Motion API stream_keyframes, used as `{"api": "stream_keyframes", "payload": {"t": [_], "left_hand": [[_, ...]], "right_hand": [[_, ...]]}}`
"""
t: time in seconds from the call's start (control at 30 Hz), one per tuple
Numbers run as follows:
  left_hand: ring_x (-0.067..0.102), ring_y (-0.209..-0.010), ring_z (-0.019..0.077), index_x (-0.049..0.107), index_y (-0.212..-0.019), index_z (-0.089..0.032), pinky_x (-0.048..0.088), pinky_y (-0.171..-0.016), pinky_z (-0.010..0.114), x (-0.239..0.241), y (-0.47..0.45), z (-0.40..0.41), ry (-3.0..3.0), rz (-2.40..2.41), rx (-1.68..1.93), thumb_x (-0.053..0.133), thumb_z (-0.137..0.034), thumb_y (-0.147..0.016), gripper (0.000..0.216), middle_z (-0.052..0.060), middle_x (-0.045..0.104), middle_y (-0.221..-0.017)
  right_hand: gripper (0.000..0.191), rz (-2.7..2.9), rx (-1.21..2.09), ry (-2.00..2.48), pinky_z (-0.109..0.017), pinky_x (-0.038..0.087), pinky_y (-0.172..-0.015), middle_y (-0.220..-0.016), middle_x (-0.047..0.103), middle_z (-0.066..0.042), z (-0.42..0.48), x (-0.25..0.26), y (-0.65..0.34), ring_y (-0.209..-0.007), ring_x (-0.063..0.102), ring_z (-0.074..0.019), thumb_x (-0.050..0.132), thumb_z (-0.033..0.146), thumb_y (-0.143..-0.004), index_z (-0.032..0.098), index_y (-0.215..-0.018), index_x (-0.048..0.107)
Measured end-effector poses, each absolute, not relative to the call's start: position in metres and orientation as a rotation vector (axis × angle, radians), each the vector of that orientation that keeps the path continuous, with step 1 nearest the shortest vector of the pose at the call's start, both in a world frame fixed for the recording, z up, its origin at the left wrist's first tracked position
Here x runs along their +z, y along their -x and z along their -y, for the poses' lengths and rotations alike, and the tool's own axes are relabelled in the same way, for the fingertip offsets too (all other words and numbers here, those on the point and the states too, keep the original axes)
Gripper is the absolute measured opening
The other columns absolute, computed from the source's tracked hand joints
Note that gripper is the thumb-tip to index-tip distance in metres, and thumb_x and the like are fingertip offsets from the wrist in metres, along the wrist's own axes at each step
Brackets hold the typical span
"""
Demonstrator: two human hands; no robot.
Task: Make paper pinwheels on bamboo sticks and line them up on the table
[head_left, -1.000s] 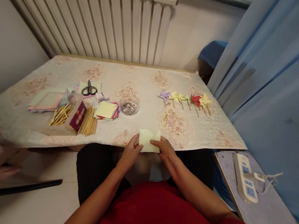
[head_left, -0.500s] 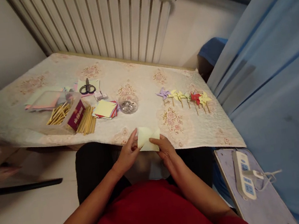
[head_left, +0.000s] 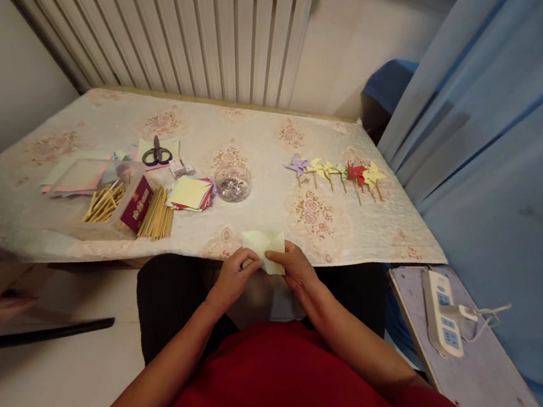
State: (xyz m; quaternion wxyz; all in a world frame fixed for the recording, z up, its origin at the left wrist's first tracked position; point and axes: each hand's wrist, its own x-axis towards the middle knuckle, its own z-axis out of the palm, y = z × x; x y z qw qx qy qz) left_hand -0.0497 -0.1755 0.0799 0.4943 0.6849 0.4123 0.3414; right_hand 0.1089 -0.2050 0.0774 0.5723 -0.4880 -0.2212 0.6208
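A pale yellow folded paper square (head_left: 263, 245) is held over the table's near edge. My left hand (head_left: 231, 278) pinches its left side and my right hand (head_left: 295, 269) pinches its right side, fingers closed on it. Further back lie a stack of coloured paper squares (head_left: 190, 195), a clear round jar of small shiny bits (head_left: 233, 183), black scissors (head_left: 156, 154) and wooden sticks (head_left: 156, 214). A row of finished paper pinwheels (head_left: 338, 172) lies to the right.
The table (head_left: 265, 157) wears a floral cloth. A clear box with sticks and a red label (head_left: 117, 205) stands at left beside more paper sheets (head_left: 78, 177). A radiator (head_left: 188, 40) stands behind, a blue curtain (head_left: 504, 130) at right, a power strip (head_left: 441, 314) on a low board.
Both hands have drawn closer together on the yellow paper, folding its sides inward; the paper looks narrower. The view has shifted slightly.
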Motion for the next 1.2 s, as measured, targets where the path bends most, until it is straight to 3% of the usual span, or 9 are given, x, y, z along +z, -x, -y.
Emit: {"api": "stream_keyframes", "payload": {"t": [0.53, 1.2], "left_hand": [[0.046, -0.067, 0.0155, 0.056, -0.068, -0.020, 0.037, -0.065, 0.027, 0.091, 0.039, 0.184, -1.427, -1.290, 0.811, 0.062, -0.037, -0.073, 0.018, -0.003, 0.052, -0.065], [0.047, -0.066, 0.0159, 0.055, -0.064, -0.020, 0.034, -0.062, 0.027, 0.089, 0.034, 0.183, -1.439, -1.388, 0.797, 0.061, -0.034, -0.071, 0.016, -0.002, 0.053, -0.064]], "right_hand": [[0.030, 0.623, 1.427, 1.204, -0.027, 0.043, -0.057, -0.071, 0.072, 0.000, 0.205, 0.075, -0.107, -0.058, 0.060, -0.0160, 0.080, 0.030, -0.058, 0.018, -0.084, 0.071], [0.027, 0.659, 1.390, 1.275, -0.026, 0.041, -0.055, -0.065, 0.069, 0.002, 0.206, 0.073, -0.105, -0.054, 0.055, -0.0135, 0.078, 0.027, -0.058, 0.017, -0.083, 0.072]]}}
